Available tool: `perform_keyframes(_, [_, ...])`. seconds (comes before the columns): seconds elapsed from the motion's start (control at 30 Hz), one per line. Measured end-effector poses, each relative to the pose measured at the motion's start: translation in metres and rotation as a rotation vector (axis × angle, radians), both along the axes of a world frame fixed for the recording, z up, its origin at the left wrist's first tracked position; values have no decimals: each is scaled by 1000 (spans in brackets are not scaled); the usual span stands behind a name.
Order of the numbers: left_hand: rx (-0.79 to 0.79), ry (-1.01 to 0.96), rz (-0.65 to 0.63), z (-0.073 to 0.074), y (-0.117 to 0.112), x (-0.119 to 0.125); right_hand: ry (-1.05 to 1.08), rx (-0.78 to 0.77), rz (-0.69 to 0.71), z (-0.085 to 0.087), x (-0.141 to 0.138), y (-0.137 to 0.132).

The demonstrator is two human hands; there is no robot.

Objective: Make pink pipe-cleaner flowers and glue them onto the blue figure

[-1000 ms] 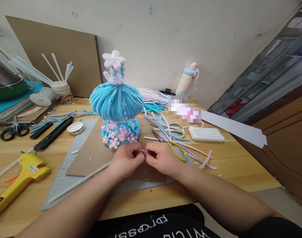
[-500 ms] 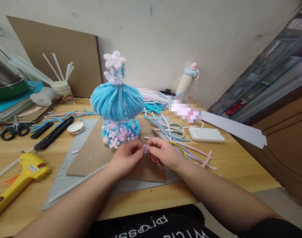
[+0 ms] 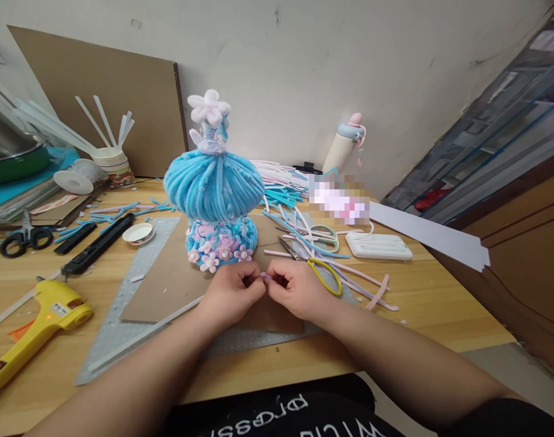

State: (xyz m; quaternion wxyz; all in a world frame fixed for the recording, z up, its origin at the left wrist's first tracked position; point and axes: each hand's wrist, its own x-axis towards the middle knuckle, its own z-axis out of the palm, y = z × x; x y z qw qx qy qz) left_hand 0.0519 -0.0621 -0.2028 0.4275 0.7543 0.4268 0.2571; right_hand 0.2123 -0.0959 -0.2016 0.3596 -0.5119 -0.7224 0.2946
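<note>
Lilac fuzz shows between the fingertips: a small purple piece (image 3: 264,277) is pinched from both sides, the left hand (image 3: 235,292) and right hand (image 3: 297,289) closed on it with knuckles nearly touching. Half a second ago the hands were raised a little, closer to the blue craft figure (image 3: 214,194), and the piece showed more fully; now they have dropped back onto the cardboard sheet (image 3: 176,279) and the piece is mostly hidden. The figure stands just beyond the hands, apart from them. Yellow-handled scissors (image 3: 320,270) lie just right of the right hand among loose fuzzy stems (image 3: 372,282). A yellow glue gun (image 3: 40,325) lies well to the left. Bare tabletop (image 3: 440,309) runs to the right edge, and the near edge sits under the forearms.
</note>
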Motion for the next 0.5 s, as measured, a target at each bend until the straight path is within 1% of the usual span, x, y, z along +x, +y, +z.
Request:
perform_keyframes(0.03, [-5, -8, 8, -1, 0, 0, -14, 21, -20, 1, -1, 0])
perform_keyframes(0.07, [-16, -25, 13, -1, 0, 1, 4, 4, -34, 1, -1, 0])
perform_keyframes(0.1, [-39, -54, 14, -1, 0, 1, 57, -59, -34, 2, -1, 1])
perform_keyframes(0.13, [-75, -95, 14, 0, 1, 1, 145, -155, -22, 2, -1, 2])
perform_keyframes(0.2, [-178, -196, 14, 2, 2, 1, 377, -365, 21, 2, 0, 4])
perform_keyframes(0.23, [-233, -248, 15, 3, 3, 1, 487, -445, 41, 2, 0, 6])
perform_keyframes(0.27, [-282, -293, 17, 3, 3, 1, 571, -491, 53, 2, 1, 7])
perform_keyframes(0.33, [-345, -355, 10, 4, 4, 1, 640, -496, 49, 2, 1, 8])
perform_keyframes(0.43, [-389, -385, -17, 5, 4, 1, 605, -440, 4, 1, 1, 8])
perform_keyframes(0.5, [-392, -394, -11, 5, 3, 2, 568, -437, -17, 1, 1, 7])
